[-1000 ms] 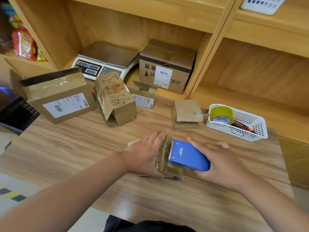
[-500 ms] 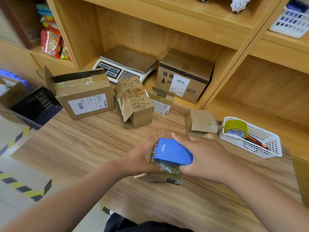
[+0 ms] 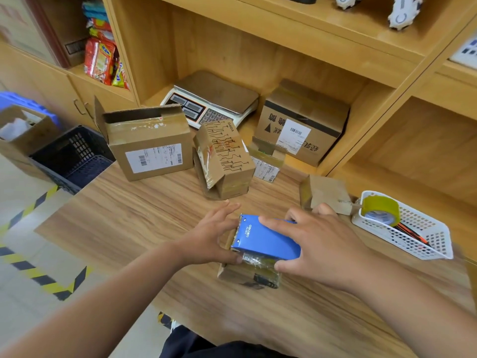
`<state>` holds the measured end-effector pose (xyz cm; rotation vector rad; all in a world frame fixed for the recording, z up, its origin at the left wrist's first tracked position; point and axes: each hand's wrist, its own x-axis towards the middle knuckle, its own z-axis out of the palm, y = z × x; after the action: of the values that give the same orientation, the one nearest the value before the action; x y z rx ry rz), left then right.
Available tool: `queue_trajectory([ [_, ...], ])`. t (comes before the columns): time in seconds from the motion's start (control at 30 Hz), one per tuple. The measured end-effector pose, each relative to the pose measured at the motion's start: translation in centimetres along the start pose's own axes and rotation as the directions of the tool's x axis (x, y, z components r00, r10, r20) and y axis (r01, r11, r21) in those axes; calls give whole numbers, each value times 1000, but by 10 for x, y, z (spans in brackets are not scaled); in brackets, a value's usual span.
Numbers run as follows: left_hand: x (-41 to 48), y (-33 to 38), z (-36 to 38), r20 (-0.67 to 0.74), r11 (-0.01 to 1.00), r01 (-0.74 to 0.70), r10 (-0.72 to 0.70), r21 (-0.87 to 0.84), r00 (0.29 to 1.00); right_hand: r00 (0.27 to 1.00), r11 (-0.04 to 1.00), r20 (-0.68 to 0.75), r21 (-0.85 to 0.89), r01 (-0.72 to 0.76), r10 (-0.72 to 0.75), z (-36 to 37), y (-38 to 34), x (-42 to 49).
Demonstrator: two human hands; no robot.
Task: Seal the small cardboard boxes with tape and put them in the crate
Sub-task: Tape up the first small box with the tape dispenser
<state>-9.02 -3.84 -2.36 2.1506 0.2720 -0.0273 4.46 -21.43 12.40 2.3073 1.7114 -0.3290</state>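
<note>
Left of the white basket (image 3: 438, 245), the small cardboard box (image 3: 245, 276) sat on the tabletop (image 3: 129, 228), the left hand (image 3: 206, 239) clasping its side with curled fingers to steady it while the right hand (image 3: 322, 246) clamped its fingers round the blue tape dispenser (image 3: 265, 242) atop it (probably to lay tape).

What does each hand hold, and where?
Right hand grips the blue tape dispenser across its top; left hand holds the small box at its left side.
</note>
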Motion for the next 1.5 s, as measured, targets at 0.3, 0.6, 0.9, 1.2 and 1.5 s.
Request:
queue_trajectory([
  [0.3, 1, 1, -4, 82, 983, 20, -36, 183, 996, 999, 999, 26, 45, -27, 26, 14, 23, -20],
  [0.6, 0, 5, -4, 86, 982, 21, -38, 186, 996, 998, 999, 33, 14, -45, 45, 24, 61, -59],
  [0.9, -1, 10, -3, 86, 983, 36, -52, 181, 995, 997, 995, 18, 66, -78, 77, 44, 94, -87],
  [1.2, -3, 14, -2, 91, 981, 58, -76, 185, 993, 997, 993, -39, 98, -60, 64, 65, 102, -86],
  [1.5, -3, 21, -4, 80, 980, 47, -63, 194, 995, 997, 997, 18, 26, -78, 78, 87, 93, -69],
])
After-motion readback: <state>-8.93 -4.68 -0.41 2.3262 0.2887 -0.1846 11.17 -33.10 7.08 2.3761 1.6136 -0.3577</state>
